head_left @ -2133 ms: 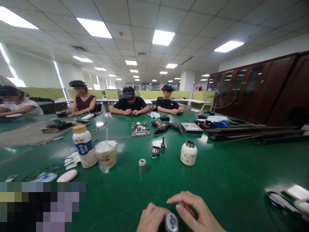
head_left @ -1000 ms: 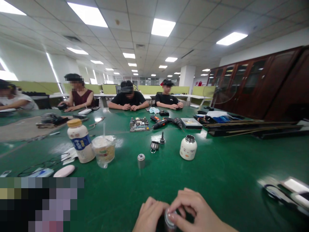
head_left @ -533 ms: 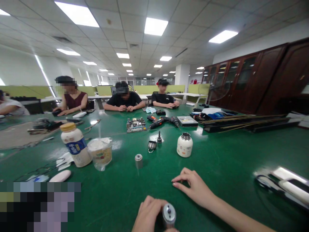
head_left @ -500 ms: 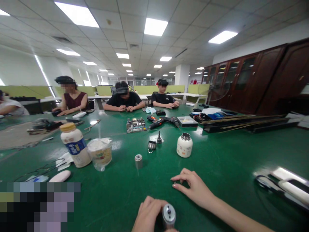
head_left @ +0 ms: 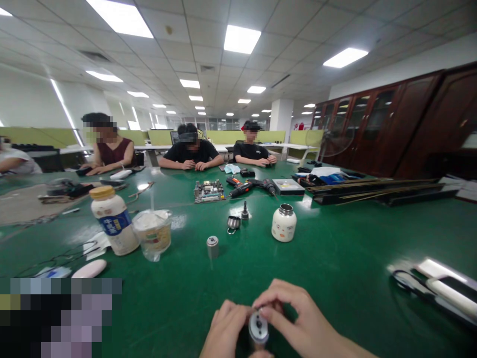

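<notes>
Near the bottom edge my left hand is closed around a silver cylindrical motor, its round end with dark holes facing up. My right hand reaches in from the right, thumb and index finger pinched at the motor's top rim. Whatever sits between those fingertips is too small to make out. Farther off, a second silver motor stands upright on the green table. Behind it are a small metal cup-like part with a ring and a dark upright metal fitting.
A white jar stands uncapped ahead. Leftward are a yellow-capped bottle, a lidded cup with a straw and a pink oval object. Power drills and a circuit board lie farther back. Several people sit beyond.
My right hand has moved left and down, bringing its fingertips onto the top of the motor. My left hand keeps its hold on the motor in nearly the same place.
</notes>
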`<state>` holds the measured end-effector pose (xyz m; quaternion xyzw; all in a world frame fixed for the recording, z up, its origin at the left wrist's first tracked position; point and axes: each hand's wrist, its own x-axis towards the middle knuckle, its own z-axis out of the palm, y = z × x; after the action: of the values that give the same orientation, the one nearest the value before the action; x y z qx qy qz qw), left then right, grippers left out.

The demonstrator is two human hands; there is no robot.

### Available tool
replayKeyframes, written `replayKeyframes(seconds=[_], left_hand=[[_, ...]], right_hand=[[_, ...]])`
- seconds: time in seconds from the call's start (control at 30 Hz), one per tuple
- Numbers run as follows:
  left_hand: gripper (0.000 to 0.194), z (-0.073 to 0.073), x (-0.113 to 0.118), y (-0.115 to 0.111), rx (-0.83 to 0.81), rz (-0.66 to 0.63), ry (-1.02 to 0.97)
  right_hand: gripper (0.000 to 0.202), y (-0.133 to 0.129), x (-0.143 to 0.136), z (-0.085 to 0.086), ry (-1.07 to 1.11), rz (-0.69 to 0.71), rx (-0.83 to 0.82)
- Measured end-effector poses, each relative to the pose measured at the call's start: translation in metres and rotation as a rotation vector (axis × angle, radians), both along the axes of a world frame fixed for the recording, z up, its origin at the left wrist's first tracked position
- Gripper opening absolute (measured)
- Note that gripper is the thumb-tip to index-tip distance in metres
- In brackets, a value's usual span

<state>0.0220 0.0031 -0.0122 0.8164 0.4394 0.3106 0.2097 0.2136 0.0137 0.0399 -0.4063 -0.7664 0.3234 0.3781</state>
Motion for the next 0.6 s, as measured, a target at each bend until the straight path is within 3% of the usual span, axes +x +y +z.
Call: replayKeyframes(seconds=[0.13,0.37,0.6], left_hand=[[0.033,0.0,-0.002,0.001,-0.065,-0.06,0.012],[0.041,-0.01,0.002,0.004,-0.057,0.007,0.017],[0.032,-0.014,0.004,0.005,-0.031,0.011,0.023]], right_hand=[[0.017,-0.009,-0.005,-0.008,-0.042,0.076,0.017],[0.021,-0.002,-0.001,-0.008,-0.042,0.069,0.09],[0.02,0.0,-0.002,-0.01,-0.098,0.076,0.083]])
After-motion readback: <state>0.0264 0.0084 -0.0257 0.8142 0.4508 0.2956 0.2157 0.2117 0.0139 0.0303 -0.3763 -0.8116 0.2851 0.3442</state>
